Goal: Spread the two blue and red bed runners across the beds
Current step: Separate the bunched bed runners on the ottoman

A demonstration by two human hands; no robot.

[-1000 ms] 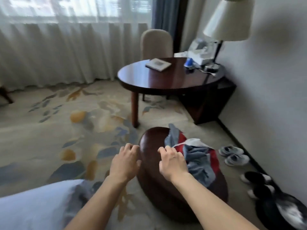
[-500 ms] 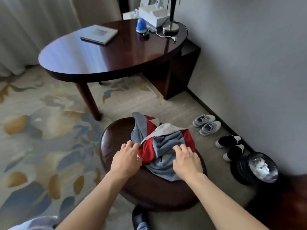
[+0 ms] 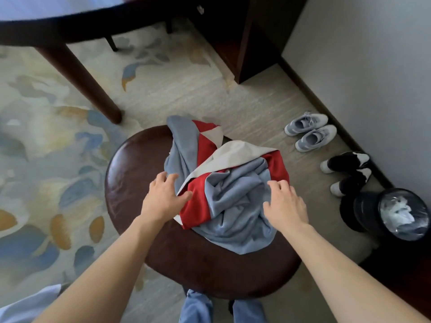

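A crumpled heap of blue, red and white bed runners (image 3: 231,192) lies on a round dark-brown stool (image 3: 130,173). I cannot tell the two runners apart in the pile. My left hand (image 3: 163,197) rests at the pile's left edge, fingers spread, thumb touching the red cloth. Over the blue folds on the pile's right side sits my right hand (image 3: 285,203), its fingers loosely bent and touching the fabric. Neither hand has closed round the cloth. No bed shows except a white corner (image 3: 25,306) at the bottom left.
A dark round table (image 3: 70,26) with a slanted leg (image 3: 88,87) stands beyond the stool. A dark cabinet (image 3: 251,38) is against the wall. Grey sneakers (image 3: 310,131), black-and-white shoes (image 3: 345,173) and a black bin (image 3: 391,215) line the right wall. Patterned carpet lies to the left.
I have come up to the stool and the view has tilted down. Both hands have moved from the stool's near edge onto the runner pile and spread apart.
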